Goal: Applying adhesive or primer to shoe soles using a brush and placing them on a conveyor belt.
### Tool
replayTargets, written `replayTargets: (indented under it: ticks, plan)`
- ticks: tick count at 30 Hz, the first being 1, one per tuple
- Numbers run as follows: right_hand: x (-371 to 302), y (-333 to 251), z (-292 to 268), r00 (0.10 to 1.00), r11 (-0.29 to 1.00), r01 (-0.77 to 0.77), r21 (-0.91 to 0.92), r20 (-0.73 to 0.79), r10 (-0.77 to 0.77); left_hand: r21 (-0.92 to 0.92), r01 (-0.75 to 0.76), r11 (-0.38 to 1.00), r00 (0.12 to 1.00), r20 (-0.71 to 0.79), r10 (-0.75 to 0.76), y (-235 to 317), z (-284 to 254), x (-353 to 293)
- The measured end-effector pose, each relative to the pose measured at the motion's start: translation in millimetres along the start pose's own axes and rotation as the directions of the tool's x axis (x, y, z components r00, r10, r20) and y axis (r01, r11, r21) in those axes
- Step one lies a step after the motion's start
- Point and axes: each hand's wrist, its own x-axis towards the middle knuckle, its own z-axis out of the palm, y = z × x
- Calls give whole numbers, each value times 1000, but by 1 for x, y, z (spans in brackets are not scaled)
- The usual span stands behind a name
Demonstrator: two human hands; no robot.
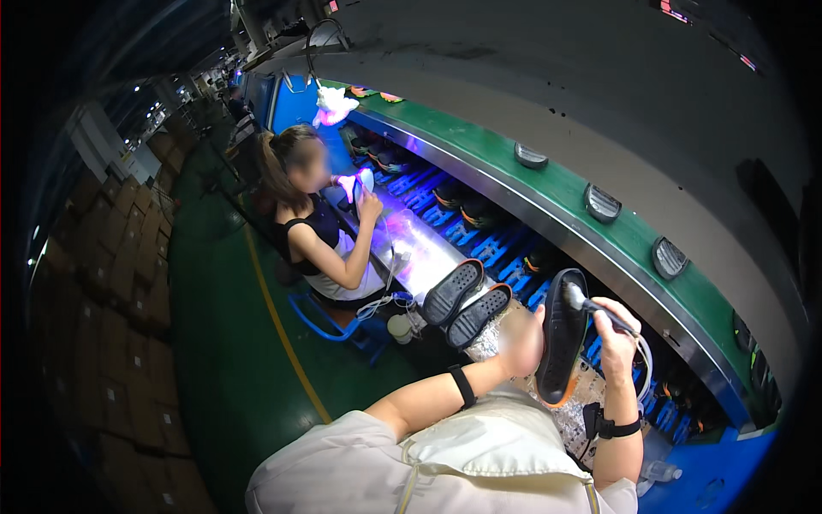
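Note:
My left hand (524,344) grips the edge of a long black shoe sole (558,360) with an orange rim at its near end. The sole is tilted up, its hollow inner face towards me. In my right hand (616,338) is a brush (591,305) with a dark handle and a pale hose running down from it. Its white bristles touch the inside of the sole near the far end. Just beyond my left hand, two more black soles (452,293) with perforated inner faces lie side by side on the stained bench (589,392).
A co-worker (324,231) sits at the left, holding a pale shoe part under purple light. A green conveyor belt (629,224) carries dark soles (603,204) on the right. Blue racks (492,248) with shoes run below it. Cartons (111,343) line the far left; a clear bottle (664,471) lies lower right.

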Motion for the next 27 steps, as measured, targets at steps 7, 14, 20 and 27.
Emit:
replayTargets:
  ticks: [7,14,20,27]
  plan:
    - [-5,-18,-5,983,999,-12,35,182,5,-79,-59,995,993,99,67,22,-5,3]
    - [-22,-31,-10,922,994,93,-54,381,-66,-117,-111,987,984,-154,92,40,15,16]
    - [-11,-41,-6,666,890,441,-118,708,-236,-69,-163,984,977,130,171,81,19,32]
    - [-18,-30,-13,680,843,523,-124,657,-325,-181,-163,970,983,55,176,92,37,39]
